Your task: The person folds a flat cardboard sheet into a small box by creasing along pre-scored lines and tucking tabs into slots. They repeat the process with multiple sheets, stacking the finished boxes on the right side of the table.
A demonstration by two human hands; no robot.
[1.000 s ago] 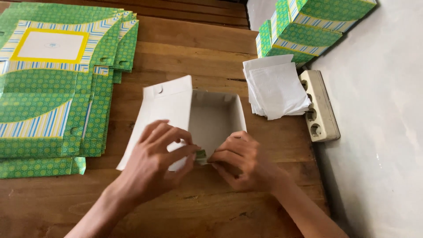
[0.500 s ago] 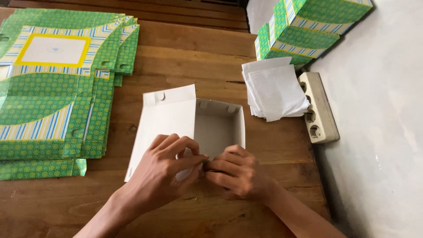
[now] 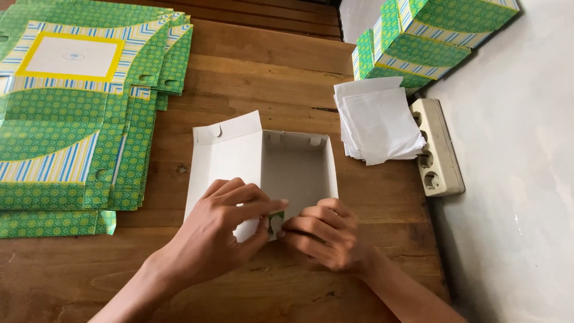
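I see the wooden table (image 3: 287,78) carrying everything, and to the far left of my fingers lies the stack of flat green patterned box blanks (image 3: 78,113), well apart from the work. Up and to the right of my fingers stand the finished green boxes (image 3: 430,36), with a pile of white paper sheets (image 3: 379,125) below them and a cream power strip (image 3: 436,149) just beside that pile. Directly ahead of my fingertips sits the half-formed white cardboard box (image 3: 296,170), its open inside facing up and its lid flap spread out to the left. Compared with a second ago, both hands have drawn closer together at the near wall of the box and the wall now stands more squarely, so I judge the near corner tab is being locked in. My left hand (image 3: 224,230) curls over the near-left corner, fingers narrow and pressing the card, thumb under the small green tab (image 3: 275,221). My right hand (image 3: 320,236) pinches the same near edge, fingers bunched tight against the wall, touching the left thumb.
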